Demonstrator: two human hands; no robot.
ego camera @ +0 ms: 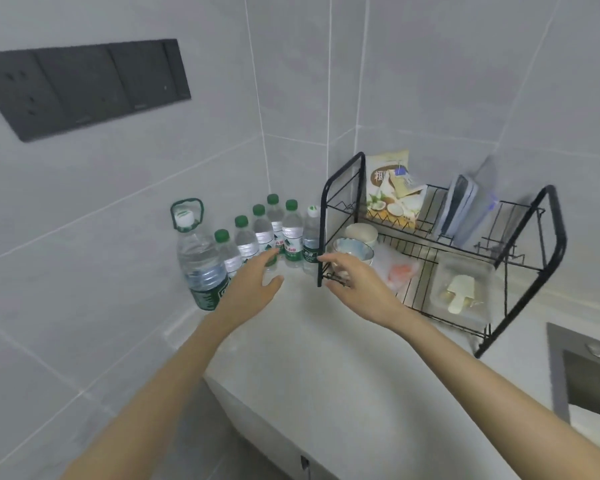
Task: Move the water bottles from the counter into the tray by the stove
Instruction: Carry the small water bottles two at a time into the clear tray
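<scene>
Several small clear water bottles (290, 233) with green caps and green labels stand in a row on the pale counter (312, 344), in the corner against the tiled wall. A large handled bottle (201, 261) stands at the row's left end. My left hand (253, 284) is open, fingers spread, just in front of the middle bottles and touching none that I can see. My right hand (355, 282) is open too, near the rightmost white-capped bottle (311, 237) and the rack's left post. No tray or stove is in view.
A black two-tier wire dish rack (551, 216) stands right of the bottles, holding bowls (355, 249), a snack bag (392, 188), plates and a plastic container. A steel sink (586, 372) sits at the far right edge. A dark socket panel (84, 84) is on the left wall.
</scene>
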